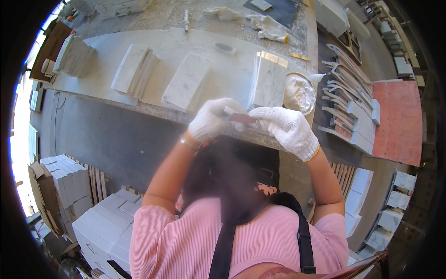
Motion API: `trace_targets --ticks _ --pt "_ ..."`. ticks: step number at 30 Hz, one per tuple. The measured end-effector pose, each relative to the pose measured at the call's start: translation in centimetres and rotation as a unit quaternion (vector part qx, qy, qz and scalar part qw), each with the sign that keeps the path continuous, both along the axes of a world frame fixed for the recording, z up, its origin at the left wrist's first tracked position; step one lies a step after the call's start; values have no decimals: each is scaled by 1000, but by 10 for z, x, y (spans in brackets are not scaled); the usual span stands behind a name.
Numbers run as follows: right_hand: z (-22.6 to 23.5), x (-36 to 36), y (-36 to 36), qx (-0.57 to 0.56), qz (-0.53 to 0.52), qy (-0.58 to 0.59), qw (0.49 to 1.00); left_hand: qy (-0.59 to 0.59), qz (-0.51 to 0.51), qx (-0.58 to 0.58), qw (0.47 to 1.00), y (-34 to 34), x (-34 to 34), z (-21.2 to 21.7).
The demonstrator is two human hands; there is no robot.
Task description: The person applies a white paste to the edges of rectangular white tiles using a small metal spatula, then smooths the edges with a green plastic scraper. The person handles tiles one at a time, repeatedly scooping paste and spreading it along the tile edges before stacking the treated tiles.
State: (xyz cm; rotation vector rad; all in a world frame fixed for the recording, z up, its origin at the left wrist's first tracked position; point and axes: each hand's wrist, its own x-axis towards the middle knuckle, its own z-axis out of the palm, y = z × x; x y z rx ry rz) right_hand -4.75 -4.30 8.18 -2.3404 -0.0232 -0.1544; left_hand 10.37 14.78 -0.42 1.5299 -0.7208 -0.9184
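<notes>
Both hands wear white knit gloves and meet in front of my body at the table's near edge. My left hand (210,120) is closed on a small pale piece (229,110), seen nearly edge-on; its full shape is hidden. My right hand (289,131) pinches a thin reddish-brown flat piece (242,118), possibly sandpaper, which lies against or just in front of the pale piece. Beyond the hands, a stack of white-grey marble tiles (272,76) stands on the table, beside a round tub of white paste (299,94). Another tile stack (186,83) lies left of it.
More tile stacks (131,69) line the stone-topped table (158,44) leftward. Crumpled gloves (267,28) and a small white tube (186,21) lie farther back. At right, tilted tile strips (341,100) lean near a red board (397,121). White boxes (104,228) are piled lower left.
</notes>
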Motion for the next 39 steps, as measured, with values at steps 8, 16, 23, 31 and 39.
trace_targets --ticks 8,16,23,31,39 --pt "-13 -20 45 130 -179 12 975 22 78 3 997 0 -15 1" --pt "2 -19 76 211 -231 43 949 152 67 30 986 7 -23 8" --pt "0 -44 49 221 -299 32 928 39 80 -44 995 4 -27 0" --pt "-14 -34 68 183 -290 9 939 58 87 -4 995 8 -29 9" --pt "-27 -17 84 116 -195 -82 970 95 67 15 993 5 -22 -1"
